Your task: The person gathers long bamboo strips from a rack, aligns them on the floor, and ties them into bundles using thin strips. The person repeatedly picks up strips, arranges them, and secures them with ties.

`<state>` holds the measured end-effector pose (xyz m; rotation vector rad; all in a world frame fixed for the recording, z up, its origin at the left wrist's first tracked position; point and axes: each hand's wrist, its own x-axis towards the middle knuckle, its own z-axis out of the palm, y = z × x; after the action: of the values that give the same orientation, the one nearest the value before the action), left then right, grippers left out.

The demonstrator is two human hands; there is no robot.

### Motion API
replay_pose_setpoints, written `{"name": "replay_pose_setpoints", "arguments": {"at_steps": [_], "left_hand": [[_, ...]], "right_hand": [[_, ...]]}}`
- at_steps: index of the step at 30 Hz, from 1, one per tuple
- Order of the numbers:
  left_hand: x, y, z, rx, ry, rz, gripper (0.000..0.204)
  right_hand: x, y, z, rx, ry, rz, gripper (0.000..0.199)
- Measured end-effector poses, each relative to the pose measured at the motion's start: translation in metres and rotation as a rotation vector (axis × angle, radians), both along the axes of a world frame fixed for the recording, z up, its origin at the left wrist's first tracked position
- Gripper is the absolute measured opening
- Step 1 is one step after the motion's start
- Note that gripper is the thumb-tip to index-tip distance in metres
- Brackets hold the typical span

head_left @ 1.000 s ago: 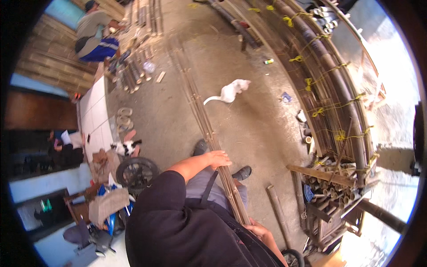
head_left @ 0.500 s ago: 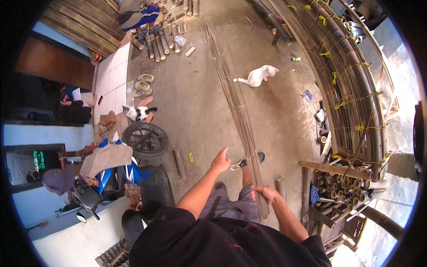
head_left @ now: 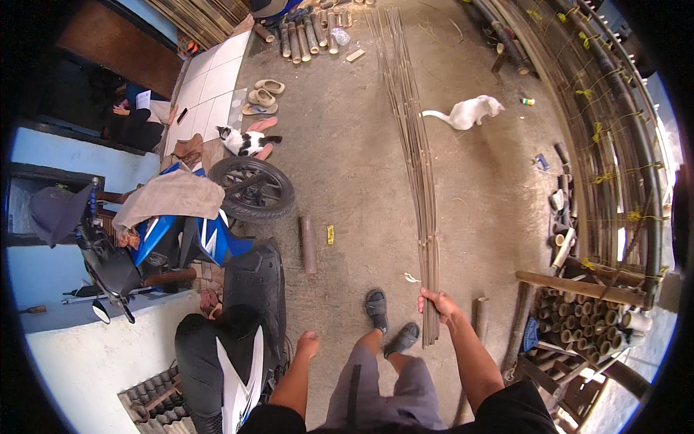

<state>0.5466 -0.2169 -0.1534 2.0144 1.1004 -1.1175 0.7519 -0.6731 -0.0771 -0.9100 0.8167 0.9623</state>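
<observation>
My right hand (head_left: 442,307) is closed around the near end of a bundle of long, thin bamboo strips (head_left: 426,210). The strips stretch far ahead of me, close together near my hand and fanning apart toward the far end. A short piece of the bundle sticks out below my grip. Just left of that grip, a small pale loop (head_left: 412,278) shows beside the strips; its kind is unclear. My left hand (head_left: 309,344) hangs low at my left side, near the motorcycle seat (head_left: 253,289). Its fingers look loosely curled, with nothing visible in them.
A blue and white motorcycle (head_left: 163,239) and a loose wheel (head_left: 253,189) stand left. A black-and-white cat (head_left: 246,142) lies near sandals (head_left: 262,98); a white cat (head_left: 473,113) sits right of the strips. Bamboo tubes (head_left: 578,318) are stacked at right. A person (head_left: 134,119) sits in the doorway.
My left hand has dropped back and left from beside the strips, its pointing finger now curled in. My right hand keeps the bundle and holds it farther out from my body.
</observation>
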Motion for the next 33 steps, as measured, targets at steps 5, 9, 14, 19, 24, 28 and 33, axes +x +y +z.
{"name": "replay_pose_setpoints", "arguments": {"at_steps": [5,9,14,19,24,28,33], "left_hand": [[0.007,0.023,-0.068,0.126,-0.098,-0.161,0.053],[0.046,0.057,-0.160,0.166,-0.051,-0.305,0.056],[0.139,0.091,-0.276,0.239,-0.201,-0.193,0.064],[0.182,0.110,-0.355,0.434,-0.411,-0.247,0.081],[0.189,0.107,-0.397,0.300,-0.382,-0.020,0.095],[0.189,0.108,-0.423,0.260,-0.509,0.071,0.096],[0.173,0.057,-0.424,0.256,-0.710,-0.250,0.092]], "right_hand": [[-0.037,0.025,-0.124,-0.025,0.047,-0.033,0.019],[-0.030,0.033,-0.128,-0.079,-0.072,-0.008,0.018],[-0.062,0.012,-0.233,-0.043,-0.082,0.051,0.022],[-0.066,0.002,-0.340,-0.027,-0.060,0.078,0.022],[-0.070,-0.014,-0.376,-0.016,-0.051,0.081,0.024],[-0.069,-0.018,-0.397,0.057,-0.052,0.107,0.027],[-0.076,-0.021,-0.409,0.137,-0.148,0.050,0.034]]}}
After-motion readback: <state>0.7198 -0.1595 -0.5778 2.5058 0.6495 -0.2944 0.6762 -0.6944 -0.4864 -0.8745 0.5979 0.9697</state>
